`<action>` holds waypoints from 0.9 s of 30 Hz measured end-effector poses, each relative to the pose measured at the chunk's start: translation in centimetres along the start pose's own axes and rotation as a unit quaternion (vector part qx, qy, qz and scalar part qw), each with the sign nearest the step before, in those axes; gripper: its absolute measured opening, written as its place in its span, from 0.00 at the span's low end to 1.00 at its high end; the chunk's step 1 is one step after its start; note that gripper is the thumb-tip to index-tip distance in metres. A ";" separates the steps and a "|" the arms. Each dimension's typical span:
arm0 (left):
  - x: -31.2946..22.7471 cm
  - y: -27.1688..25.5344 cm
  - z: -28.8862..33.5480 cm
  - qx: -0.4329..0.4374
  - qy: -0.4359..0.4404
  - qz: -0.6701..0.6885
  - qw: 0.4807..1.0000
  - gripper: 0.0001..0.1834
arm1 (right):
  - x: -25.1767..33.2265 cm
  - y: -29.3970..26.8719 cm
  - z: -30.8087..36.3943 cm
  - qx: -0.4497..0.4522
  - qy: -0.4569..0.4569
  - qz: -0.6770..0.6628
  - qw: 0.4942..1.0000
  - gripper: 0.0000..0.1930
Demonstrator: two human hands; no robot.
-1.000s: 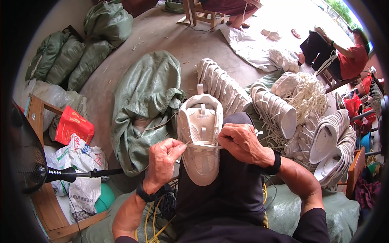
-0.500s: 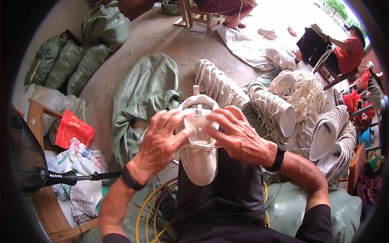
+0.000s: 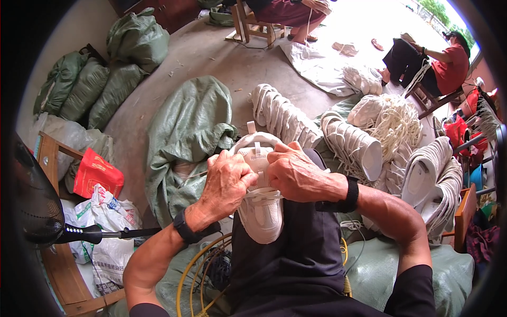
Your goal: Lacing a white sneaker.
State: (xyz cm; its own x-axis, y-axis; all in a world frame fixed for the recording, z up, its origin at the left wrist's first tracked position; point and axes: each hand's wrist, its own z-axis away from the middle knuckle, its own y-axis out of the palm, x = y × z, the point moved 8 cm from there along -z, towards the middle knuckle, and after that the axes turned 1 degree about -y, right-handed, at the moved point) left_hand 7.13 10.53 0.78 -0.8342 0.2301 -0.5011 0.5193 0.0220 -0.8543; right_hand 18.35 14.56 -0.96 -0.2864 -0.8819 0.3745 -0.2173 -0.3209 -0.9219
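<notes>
A white sneaker rests on my dark-trousered leg, toe toward me, with its tongue and heel loop farther away. White shoelace crosses its lower eyelets. My left hand is closed at the sneaker's left side, and a thin lace strand sticks out to its left. On the other side my right hand is also closed, with a pale lace end showing beyond it. Both fists touch or nearly touch the upper beside the tongue; the exact pinch points are hidden by the fingers.
Rows of nested white shoes and a heap of laces lie to the right. A green sack slumps ahead. At left are a black fan, wooden frame and red bag. Two people sit farther off.
Both hands have gone from spread fingers over the tongue to closed fists at the sneaker's sides, with lace strands now showing outward from each. The sneaker stays almost where it was.
</notes>
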 end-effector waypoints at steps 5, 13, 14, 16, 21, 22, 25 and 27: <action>0.0 0.0 0.2 -0.044 -0.001 0.043 0.998 0.08 | -1.8 -3.3 -1.9 -0.170 0.110 -0.233 0.951 0.09; 2.7 -0.5 0.5 -0.186 -0.093 0.284 0.936 0.09 | 0.0 -5.1 -3.0 -0.246 0.050 -0.241 0.937 0.07; 4.3 0.2 1.0 -0.197 -0.185 0.389 0.881 0.11 | 0.1 -5.5 -2.0 -0.282 0.049 -0.215 0.934 0.06; 4.6 -0.5 1.1 -0.243 -0.171 0.417 0.859 0.13 | 0.9 -4.8 -0.8 -0.261 0.031 -0.197 0.944 0.03; 3.4 -0.5 0.3 -0.214 -0.127 0.392 0.886 0.09 | 4.5 -2.6 -0.3 -0.244 -0.116 -0.026 0.962 0.09; 3.4 -0.7 0.3 -0.202 -0.130 0.371 0.897 0.09 | 4.5 -1.8 -0.7 -0.215 -0.109 -0.023 0.970 0.10; 3.6 -1.0 0.6 -0.196 -0.133 0.372 0.897 0.09 | 4.9 -0.9 -1.4 -0.181 -0.113 -0.024 0.977 0.12; 3.9 -1.1 0.7 -0.196 -0.127 0.384 0.893 0.10 | 5.2 -1.6 -0.7 -0.210 -0.124 0.006 0.970 0.12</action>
State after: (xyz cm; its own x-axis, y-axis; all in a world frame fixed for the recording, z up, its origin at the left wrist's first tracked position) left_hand 3.19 10.76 -0.28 -0.1935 0.0963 -0.9764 0.9403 0.3023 -0.1565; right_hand 16.56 10.70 2.57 -0.0697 -0.9576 0.2796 -0.5912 -0.1860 -0.7847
